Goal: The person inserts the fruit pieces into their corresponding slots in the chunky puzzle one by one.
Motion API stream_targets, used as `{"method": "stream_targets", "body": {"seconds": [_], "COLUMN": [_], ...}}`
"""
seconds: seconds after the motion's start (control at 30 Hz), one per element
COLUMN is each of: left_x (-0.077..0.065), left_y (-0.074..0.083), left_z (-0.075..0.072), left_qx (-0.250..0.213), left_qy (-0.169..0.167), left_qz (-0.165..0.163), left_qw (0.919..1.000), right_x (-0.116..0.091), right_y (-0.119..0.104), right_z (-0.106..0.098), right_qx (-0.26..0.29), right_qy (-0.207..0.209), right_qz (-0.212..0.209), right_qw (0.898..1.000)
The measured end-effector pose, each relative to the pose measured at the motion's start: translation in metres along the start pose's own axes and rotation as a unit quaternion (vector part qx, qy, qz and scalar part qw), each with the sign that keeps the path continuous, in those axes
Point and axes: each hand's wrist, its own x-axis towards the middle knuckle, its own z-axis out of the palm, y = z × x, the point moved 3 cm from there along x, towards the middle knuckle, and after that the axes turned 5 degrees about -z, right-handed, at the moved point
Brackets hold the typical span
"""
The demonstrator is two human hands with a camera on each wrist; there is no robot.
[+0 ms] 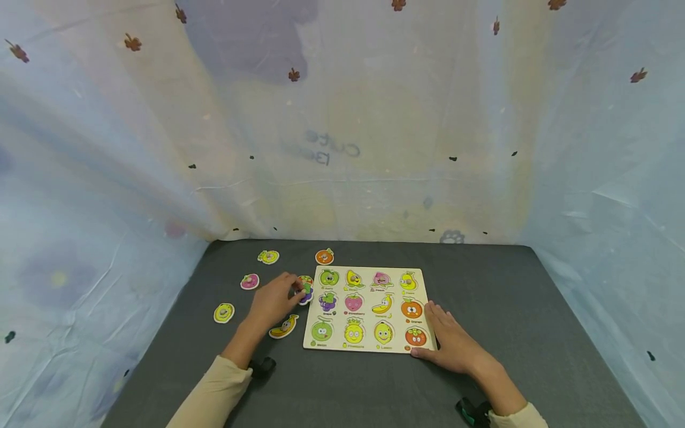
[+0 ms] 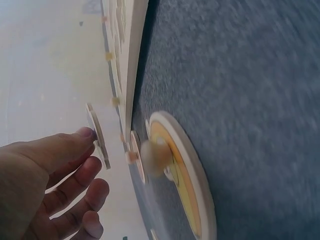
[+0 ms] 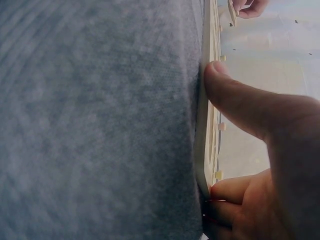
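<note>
Head, left hand [image 1: 274, 302]: fingers pinching grape piece [image 1: 307, 295] beside board [image 1: 340, 318]
Right hand [image 1: 455, 343]: fingers extended, touching board's edge

On the puzzle board [image 1: 368, 321], taking its centre as the dial, we read "Grape" [image 1: 327, 313] at nine o'clock, with "Strawberry" [image 1: 355, 312] closer in that same way; "Orange" [image 1: 415, 321] just past three; "Lemon" [image 1: 385, 348] at five; "Pineapple" [image 1: 355, 346] at seven; "Melon" [image 1: 322, 343] at eight; other captions are too small for us; beyond, between eleven and twelve, the curtain [image 1: 396, 119] shows "Cute" [image 1: 333, 144] mirrored, above fainter letters, seemingly "Be" [image 1: 321, 158].
</note>
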Motion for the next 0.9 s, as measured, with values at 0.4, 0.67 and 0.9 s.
{"method": "stream_targets", "body": {"seconds": [0.4, 0.67, 0.9], "left_x": [0.005, 0.007, 0.008], "left_y": [0.018, 0.024, 0.031], "left_z": [0.011, 0.017, 0.021], "left_qx": [0.012, 0.008, -0.001], "left_qy": [-0.014, -0.018, -0.029], "left_qz": [0.015, 0.026, 0.029], "left_qw": [0.9997, 0.9995, 0.9992], "right_x": [-0.001, -0.001, 0.001], "right_y": [0.001, 0.001, 0.002], "right_z": [0.001, 0.001, 0.002], "right_qx": [-0.003, 0.001, 0.002], "right_qy": [0.002, 0.003, 0.000], "right_qz": [-0.004, -0.003, 0.000], "right_qw": [1.000, 1.000, 1.000]}}
